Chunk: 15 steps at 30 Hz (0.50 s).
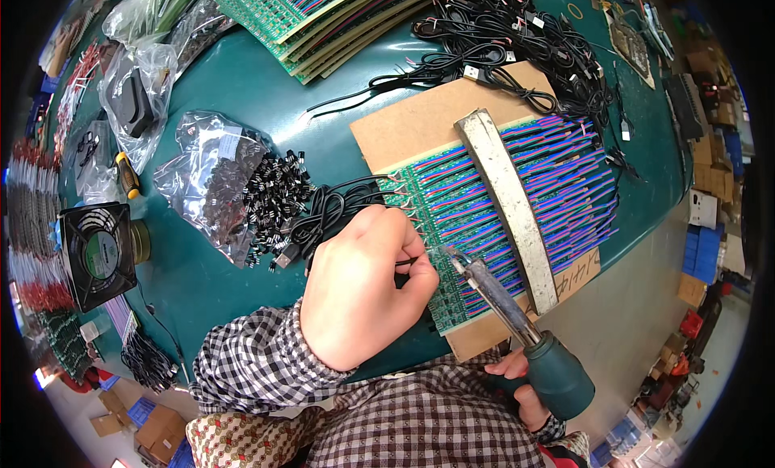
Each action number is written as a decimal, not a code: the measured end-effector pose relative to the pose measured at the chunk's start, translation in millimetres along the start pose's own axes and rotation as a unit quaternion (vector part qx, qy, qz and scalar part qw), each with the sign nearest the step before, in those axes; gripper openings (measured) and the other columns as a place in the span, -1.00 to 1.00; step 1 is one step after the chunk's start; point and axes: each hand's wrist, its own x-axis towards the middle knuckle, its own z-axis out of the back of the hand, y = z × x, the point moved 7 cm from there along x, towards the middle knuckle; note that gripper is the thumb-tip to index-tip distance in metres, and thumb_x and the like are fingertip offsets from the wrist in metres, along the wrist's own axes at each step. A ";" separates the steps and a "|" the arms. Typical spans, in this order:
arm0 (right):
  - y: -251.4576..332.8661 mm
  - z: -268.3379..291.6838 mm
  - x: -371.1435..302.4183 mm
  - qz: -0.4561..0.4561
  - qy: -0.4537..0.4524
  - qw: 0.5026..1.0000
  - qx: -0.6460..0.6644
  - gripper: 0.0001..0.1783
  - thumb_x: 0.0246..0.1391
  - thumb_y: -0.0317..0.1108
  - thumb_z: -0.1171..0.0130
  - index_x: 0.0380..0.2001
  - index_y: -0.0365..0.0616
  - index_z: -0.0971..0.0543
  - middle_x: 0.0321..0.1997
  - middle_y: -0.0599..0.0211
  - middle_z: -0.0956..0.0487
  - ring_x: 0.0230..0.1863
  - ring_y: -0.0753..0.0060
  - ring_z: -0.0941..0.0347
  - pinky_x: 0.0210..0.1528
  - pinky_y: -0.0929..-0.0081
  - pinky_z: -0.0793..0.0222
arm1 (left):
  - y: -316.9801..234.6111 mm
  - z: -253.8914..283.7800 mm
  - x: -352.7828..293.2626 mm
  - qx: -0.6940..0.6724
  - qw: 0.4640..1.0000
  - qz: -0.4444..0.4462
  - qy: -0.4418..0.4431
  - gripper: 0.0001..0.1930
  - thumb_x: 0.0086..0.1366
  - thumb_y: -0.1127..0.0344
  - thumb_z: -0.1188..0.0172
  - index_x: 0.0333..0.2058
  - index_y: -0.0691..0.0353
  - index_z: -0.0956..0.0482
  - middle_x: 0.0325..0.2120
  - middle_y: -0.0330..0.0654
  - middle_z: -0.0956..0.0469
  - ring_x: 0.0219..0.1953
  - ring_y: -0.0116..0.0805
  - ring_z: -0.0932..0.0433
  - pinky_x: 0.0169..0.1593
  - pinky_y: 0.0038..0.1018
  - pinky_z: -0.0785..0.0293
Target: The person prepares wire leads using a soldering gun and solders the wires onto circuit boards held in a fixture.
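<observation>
My left hand is closed in a pinch on the thin end of a black cable, at the left edge of a green circuit board panel. My right hand, partly hidden, grips a soldering iron by its dark green handle. The iron's bent tip rests on or just over the board, close to my left fingertips; I cannot tell if it touches. Rows of blue, red and black wires run rightward off the panel. Across them lies a worn metal bar, with a cardboard sheet beneath the panel.
Left of my hand lie coiled black cables and a pile of small black parts beside a clear bag. A fan stands at the far left. Stacked boards and tangled USB cables lie at the back.
</observation>
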 end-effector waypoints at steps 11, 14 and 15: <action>0.7 -4.5 0.5 -0.042 -0.036 0.996 0.074 -0.51 -0.01 -0.11 -0.34 -0.26 -0.34 -0.45 -0.30 0.09 -0.51 -0.23 0.20 -0.54 -0.07 0.17 -0.55 | -0.2 1.0 0.0 -0.009 1.000 -0.005 0.008 -0.86 -0.05 0.56 -0.29 -0.52 0.29 -0.48 -0.59 -0.21 -0.41 -0.59 -0.46 -0.43 -0.56 -0.58 -0.33; 1.7 -4.3 -0.2 -0.068 -0.025 0.996 0.060 -0.40 0.04 0.10 -0.25 -0.24 -0.31 -0.41 -0.24 0.08 -0.47 -0.18 0.21 -0.49 -0.05 0.15 -0.55 | 1.4 4.4 -6.1 -0.012 1.000 -0.007 -0.004 -0.87 -0.02 0.55 -0.31 -0.49 0.30 -0.52 -0.60 -0.22 -0.42 -0.58 -0.46 -0.44 -0.53 -0.59 -0.35; 1.6 -4.4 -0.7 -0.078 -0.025 0.994 0.067 -0.37 0.04 0.12 -0.24 -0.21 -0.33 -0.41 -0.20 0.04 -0.48 -0.16 0.18 -0.51 -0.05 0.17 -0.55 | 0.9 5.6 -10.3 -0.006 1.000 0.011 0.001 -0.88 0.01 0.55 -0.31 -0.46 0.30 -0.53 -0.58 -0.23 -0.43 -0.58 -0.49 -0.43 -0.52 -0.60 -0.36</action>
